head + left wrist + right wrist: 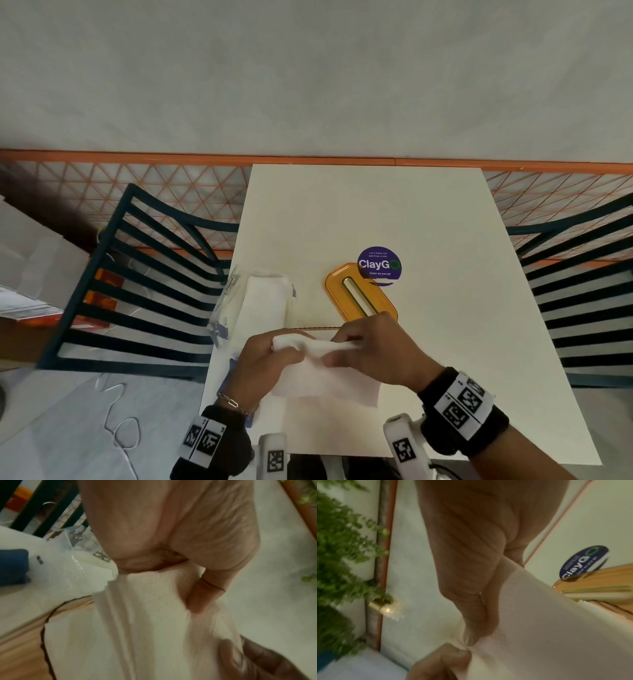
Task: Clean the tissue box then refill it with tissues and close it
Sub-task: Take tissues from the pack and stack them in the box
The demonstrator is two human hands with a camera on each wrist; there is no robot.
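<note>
Both hands hold one folded stack of white tissues (320, 346) low over the table. My left hand (291, 347) grips its left end, fingers curled round it. My right hand (337, 349) pinches the right end between thumb and fingers. The sheets (145, 628) hang down over the tan tissue box (25, 649), which has a dark rim; in the head view only a strip of that rim (317, 328) shows behind the hands. The orange lid (361, 294) with its slot lies flat beyond the right hand, off the box. The right wrist view shows the tissues (539, 628) beside the lid (599, 585).
An opened clear plastic pack of white tissues (260, 301) lies at the table's left edge. A blue cloth (12, 566) sits near the left wrist. A purple round sticker (379, 265) is on the white table (445, 342). Dark slatted chairs (137, 274) flank both sides.
</note>
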